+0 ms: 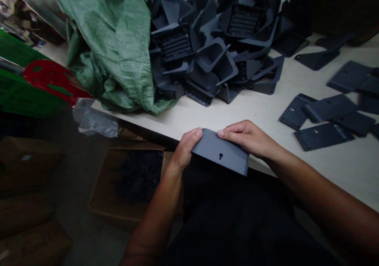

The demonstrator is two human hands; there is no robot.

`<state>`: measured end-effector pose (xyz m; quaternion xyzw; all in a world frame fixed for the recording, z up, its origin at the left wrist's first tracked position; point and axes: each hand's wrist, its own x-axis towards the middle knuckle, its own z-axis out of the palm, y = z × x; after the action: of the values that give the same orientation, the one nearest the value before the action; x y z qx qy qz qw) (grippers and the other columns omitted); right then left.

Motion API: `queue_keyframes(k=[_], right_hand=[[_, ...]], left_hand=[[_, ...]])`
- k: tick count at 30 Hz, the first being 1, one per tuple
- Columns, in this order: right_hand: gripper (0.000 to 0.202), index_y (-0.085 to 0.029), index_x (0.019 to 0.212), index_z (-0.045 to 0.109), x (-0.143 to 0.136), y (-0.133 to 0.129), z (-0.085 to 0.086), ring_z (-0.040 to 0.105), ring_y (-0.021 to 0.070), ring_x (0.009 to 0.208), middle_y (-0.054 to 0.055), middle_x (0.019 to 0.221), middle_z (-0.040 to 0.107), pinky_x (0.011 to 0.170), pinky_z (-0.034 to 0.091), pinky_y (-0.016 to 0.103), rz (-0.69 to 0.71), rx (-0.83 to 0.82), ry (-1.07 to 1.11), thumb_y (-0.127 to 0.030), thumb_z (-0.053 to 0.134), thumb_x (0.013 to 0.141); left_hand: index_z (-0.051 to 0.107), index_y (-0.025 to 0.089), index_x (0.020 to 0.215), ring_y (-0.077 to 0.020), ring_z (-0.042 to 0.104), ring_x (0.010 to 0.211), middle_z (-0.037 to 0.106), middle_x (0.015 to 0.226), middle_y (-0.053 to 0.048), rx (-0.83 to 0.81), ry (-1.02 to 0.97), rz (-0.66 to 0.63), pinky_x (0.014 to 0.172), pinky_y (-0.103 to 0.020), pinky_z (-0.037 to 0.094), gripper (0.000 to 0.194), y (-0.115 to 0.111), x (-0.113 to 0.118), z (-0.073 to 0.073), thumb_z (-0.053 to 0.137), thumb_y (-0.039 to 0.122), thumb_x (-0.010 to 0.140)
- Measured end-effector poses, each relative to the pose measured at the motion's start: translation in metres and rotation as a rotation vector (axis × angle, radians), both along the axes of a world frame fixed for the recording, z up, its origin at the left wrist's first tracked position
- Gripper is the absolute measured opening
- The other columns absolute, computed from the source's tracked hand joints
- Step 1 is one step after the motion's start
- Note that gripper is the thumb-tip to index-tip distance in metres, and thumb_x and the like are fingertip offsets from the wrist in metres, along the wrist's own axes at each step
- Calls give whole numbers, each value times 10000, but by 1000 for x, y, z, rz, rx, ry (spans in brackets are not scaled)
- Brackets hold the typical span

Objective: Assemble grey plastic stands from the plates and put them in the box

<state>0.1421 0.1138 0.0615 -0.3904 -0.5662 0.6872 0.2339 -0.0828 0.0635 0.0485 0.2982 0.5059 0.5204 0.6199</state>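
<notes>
Fingers (196,133) of left hand (185,149) and right hand (247,136) pinch a grey plate (220,149) by its upper edge, over the table's front edge. Likely risk: thin grip slips, plate drops off the edge toward the open carton (102,179). Pale tabletop (260,112): loose dark plates (324,135) right, heaped brackets (213,56) farther back; nudging could topple some. Green sack (118,48) beside heap. Room dim, red stool (49,76) left.

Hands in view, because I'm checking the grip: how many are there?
2. The left hand grips the gray panel at its left end; the right hand holds its far edge. Neither is hidden.
</notes>
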Motion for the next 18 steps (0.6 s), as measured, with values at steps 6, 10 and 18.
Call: queue_keyframes(k=[6, 10, 18], right_hand=[[338, -221, 1031, 865, 17, 8, 5, 756, 276, 962, 78, 1048, 838, 855, 582, 392, -368, 528, -161, -537, 785, 941], [361, -223, 941, 860, 25, 2, 9, 763, 273, 866, 89, 923, 831, 833, 606, 420, -419, 378, -100, -580, 825, 901], [473, -155, 806, 807, -7, -14, -11, 726, 145, 695, 49, 747, 778, 739, 596, 272, -183, -271, 241, -615, 917, 778]], left_hand=[[622, 191, 686, -121, 359, 548, 432, 621, 27, 129, 72, 8, 530, -274, 263, 381, 4, -17, 3, 853, 485, 762], [646, 200, 754, -156, 470, 653, 519, 734, -5, 206, -7, 293, 584, -271, 364, 300, 2, -14, -1, 803, 455, 767], [663, 192, 848, -157, 468, 670, 548, 751, -3, 323, 181, -49, 645, -291, 383, 375, -18, 1, -9, 830, 525, 806]])
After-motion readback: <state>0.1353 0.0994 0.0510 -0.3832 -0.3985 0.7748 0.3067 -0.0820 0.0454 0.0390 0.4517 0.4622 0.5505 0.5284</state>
